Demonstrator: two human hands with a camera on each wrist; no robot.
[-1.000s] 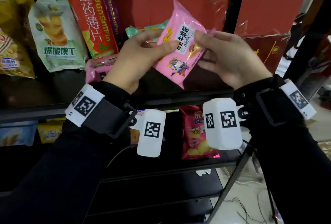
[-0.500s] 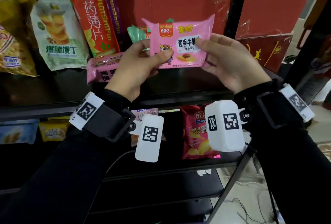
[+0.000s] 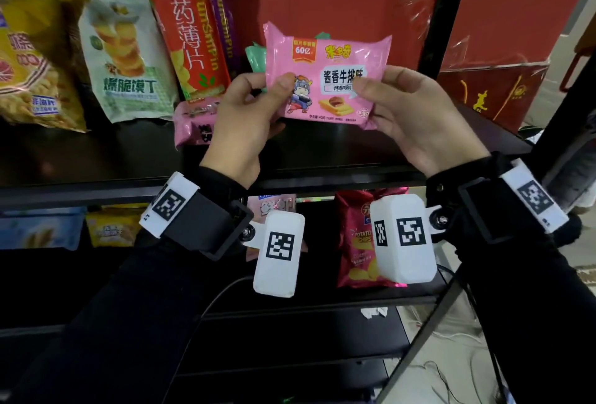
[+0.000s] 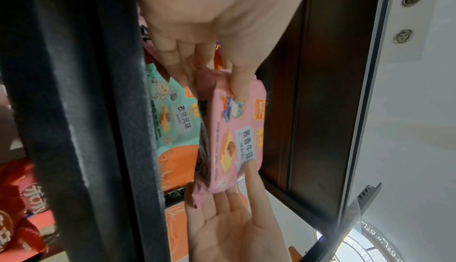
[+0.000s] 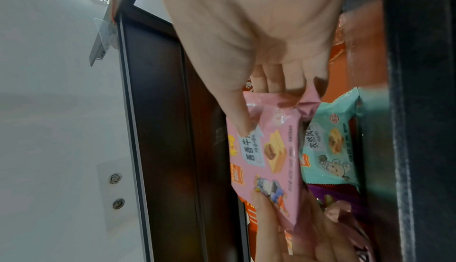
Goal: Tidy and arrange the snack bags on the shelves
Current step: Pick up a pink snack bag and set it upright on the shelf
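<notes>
**Pink packet squared up, ready to go on the shelf**

Pink and glossy, the flat plastic snack packet [image 3: 325,79] sits between both my hands in front of the upper black shelf [image 3: 322,174], face toward me and print upright. My left hand [image 3: 240,119] pinches its left end, thumb on the front over the cartoon figure, fingers curled behind. My right hand [image 3: 416,119] pinches the right end the same way, thumb across the white label. From the left wrist view the packet [image 4: 231,139] hangs clear of the shelf board, touching nothing but my fingers.

Just behind it stands a mint-green packet [image 5: 330,149] of the same kind. To the left, a second pink packet [image 3: 193,123] lies flat on the shelf, below a tall orange-red bag [image 3: 180,26] and beside a pale green bag [image 3: 125,58].

I judge I am mid-placement: the packet is oriented and not yet set down. The next move calls for carrying it back and down onto the shelf, upright in front of the mint-green one, then easing both pinches off without letting it tip forward.
</notes>
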